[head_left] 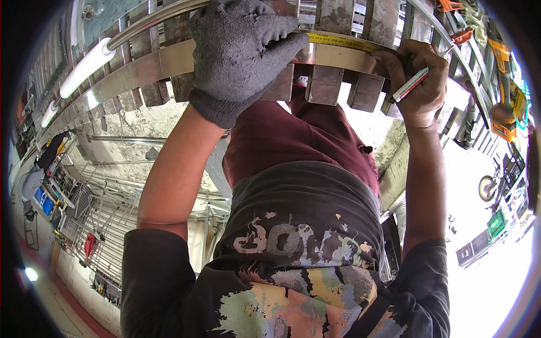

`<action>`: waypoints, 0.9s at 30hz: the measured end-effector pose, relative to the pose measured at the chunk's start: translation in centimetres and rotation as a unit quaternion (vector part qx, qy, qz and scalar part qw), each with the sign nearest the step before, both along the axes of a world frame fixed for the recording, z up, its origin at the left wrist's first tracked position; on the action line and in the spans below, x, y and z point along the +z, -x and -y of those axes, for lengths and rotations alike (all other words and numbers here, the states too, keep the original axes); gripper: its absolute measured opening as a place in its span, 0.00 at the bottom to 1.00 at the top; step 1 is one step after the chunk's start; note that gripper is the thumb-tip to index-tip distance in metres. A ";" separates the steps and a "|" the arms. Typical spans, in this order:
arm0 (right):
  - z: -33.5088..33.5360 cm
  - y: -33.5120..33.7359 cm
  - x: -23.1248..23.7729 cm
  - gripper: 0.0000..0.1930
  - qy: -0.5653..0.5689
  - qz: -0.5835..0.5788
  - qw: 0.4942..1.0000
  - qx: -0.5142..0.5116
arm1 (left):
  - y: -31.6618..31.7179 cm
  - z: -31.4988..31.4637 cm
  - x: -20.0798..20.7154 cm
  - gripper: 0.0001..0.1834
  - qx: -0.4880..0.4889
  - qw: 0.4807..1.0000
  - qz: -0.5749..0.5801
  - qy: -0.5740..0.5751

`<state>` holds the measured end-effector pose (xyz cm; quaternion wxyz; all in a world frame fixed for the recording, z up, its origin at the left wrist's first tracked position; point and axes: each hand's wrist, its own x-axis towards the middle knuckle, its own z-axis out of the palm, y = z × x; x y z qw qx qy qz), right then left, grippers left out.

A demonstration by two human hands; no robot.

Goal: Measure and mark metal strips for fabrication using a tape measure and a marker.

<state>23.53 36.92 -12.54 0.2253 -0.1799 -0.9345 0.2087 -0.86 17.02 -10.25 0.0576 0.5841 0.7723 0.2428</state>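
My left hand, in a grey work glove, is curled at the top middle over a shiny flat metal bar. A yellow tape measure blade comes out beside its thumb, pinched there, and runs right along the bar. The tape's case does not show. My bare right hand is closed round a white marker pen, its tip end hidden among the fingers. Those fingers touch the bar near the right stretch of the blade. Under the bar are the dark metal slats of a bench.
A polished round tube with white sleeves lies beyond the bar at left. At right are a red-orange clamp and a yellow-and-black power tool. Metal tubing is racked at lower left; a motorbike stands far right.
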 end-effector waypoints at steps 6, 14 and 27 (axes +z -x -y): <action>-0.2 0.0 -0.2 0.31 -0.001 -0.016 1.000 0.016 | 0.1 -0.4 0.6 0.10 -0.013 1.000 -0.017 0.017; -0.6 0.0 -0.2 0.32 -0.002 -0.015 0.999 0.028 | 0.2 -0.2 -0.1 0.10 -0.020 0.999 -0.030 -0.019; -0.8 -0.1 -0.5 0.33 0.000 -0.033 0.998 0.047 | 0.1 -0.2 1.1 0.09 -0.004 1.000 0.017 0.025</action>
